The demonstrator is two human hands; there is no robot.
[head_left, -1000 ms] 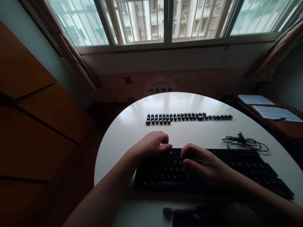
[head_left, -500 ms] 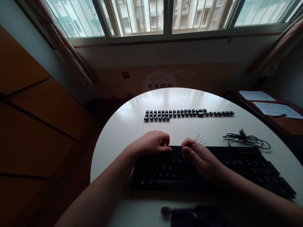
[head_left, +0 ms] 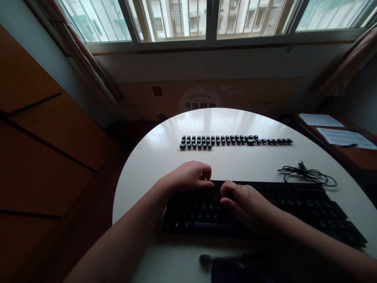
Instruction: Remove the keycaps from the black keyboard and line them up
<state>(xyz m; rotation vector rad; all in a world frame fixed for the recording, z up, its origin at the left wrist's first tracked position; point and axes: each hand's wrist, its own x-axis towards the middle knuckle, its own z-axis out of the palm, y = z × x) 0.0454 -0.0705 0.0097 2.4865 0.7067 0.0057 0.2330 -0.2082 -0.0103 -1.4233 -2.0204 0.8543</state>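
Note:
A black keyboard [head_left: 212, 228] lies on the white round table, with several keys gone from its upper rows. My left hand [head_left: 193, 176] grips the keyboard's back edge, fingers bent behind it and thumb on top. In my closed right hand [head_left: 240, 200] is a wire keycap puller [head_left: 243, 191]; its thin wire loops stick out over the back of the hand, and its other end is hidden by the fingers, low over the middle of the keys. Beyond the hands, loose black keycaps [head_left: 222, 140] stand in neat rows.
A coiled black cable [head_left: 308, 175] lies behind the keyboard's right end. Near the front edge are a dark brush [head_left: 205, 259] and a dark purple cloth [head_left: 232, 270]. Papers [head_left: 344, 136] and a pen [head_left: 349, 145] rest on a brown side table.
The keycap puller has swung from lying flat to a tilt in my right hand, which has moved slightly left and down over the keys. My left hand keeps its place on the keyboard.

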